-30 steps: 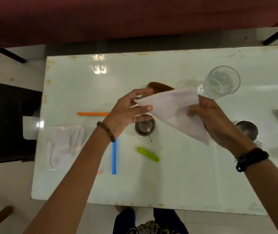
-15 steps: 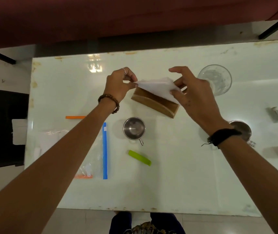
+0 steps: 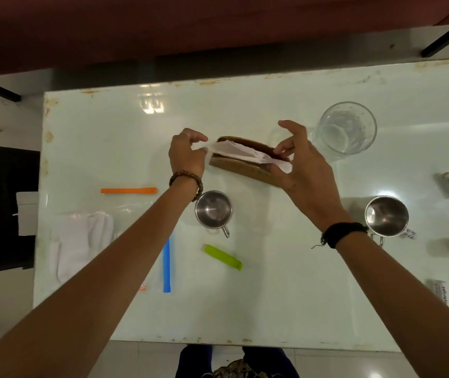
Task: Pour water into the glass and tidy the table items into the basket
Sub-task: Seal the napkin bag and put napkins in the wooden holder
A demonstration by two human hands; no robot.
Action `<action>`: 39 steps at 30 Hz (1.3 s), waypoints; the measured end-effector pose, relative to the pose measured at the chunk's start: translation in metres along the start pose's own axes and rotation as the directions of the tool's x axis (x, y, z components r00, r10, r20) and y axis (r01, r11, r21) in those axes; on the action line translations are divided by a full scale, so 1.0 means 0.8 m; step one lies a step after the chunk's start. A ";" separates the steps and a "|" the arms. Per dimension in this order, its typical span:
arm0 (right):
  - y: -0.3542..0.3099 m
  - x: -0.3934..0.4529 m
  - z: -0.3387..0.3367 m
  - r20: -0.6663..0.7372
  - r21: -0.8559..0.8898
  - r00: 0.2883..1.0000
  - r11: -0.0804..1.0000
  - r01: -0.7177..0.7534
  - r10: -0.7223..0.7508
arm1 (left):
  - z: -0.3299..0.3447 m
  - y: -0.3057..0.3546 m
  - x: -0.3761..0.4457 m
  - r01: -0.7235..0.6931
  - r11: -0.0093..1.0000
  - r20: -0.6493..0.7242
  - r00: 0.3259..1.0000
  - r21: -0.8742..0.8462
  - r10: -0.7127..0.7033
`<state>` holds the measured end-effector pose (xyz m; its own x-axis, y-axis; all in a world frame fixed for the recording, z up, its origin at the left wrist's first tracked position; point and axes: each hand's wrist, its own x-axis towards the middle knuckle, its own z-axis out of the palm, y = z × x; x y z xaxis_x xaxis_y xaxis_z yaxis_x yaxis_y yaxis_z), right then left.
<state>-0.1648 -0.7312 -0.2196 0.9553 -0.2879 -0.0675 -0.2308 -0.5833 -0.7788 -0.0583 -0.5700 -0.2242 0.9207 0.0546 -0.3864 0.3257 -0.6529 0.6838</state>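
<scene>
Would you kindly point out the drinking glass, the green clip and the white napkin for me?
drinking glass (image 3: 345, 130): head view, on its clear inner base.
green clip (image 3: 223, 257): head view, middle of its flat body.
white napkin (image 3: 241, 153): head view, its middle, over the wooden holder.

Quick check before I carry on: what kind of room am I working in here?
Probably a home dining or living area: a glass-topped table with a drinking glass, steel mugs and a wooden napkin holder, and a maroon sofa behind.
</scene>
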 end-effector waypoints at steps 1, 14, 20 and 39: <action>-0.001 -0.001 -0.004 -0.034 0.049 0.999 0.999 -0.022 0.023 | -0.002 0.006 -0.006 0.054 0.994 -0.053 0.997 -0.094 -0.059; 0.017 0.004 -0.007 0.279 0.446 0.941 0.842 -0.304 0.193 | 0.085 0.046 -0.145 0.417 0.353 0.278 0.882 -0.838 -0.381; 0.012 -0.020 0.003 0.298 0.540 0.922 0.753 -0.377 0.248 | 0.081 0.035 -0.113 0.324 0.361 0.246 0.938 -0.874 -0.245; 0.007 -0.036 0.009 0.317 0.576 0.913 0.713 -0.399 0.255 | 0.072 0.055 -0.080 0.367 0.627 0.393 0.913 -0.687 -0.104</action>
<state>-0.1920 -0.7203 -0.2266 0.8723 -0.1711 -0.4581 -0.4394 0.1369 -0.8878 -0.1154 -0.6461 -0.2052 0.7224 -0.1792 -0.6679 0.6903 0.1291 0.7120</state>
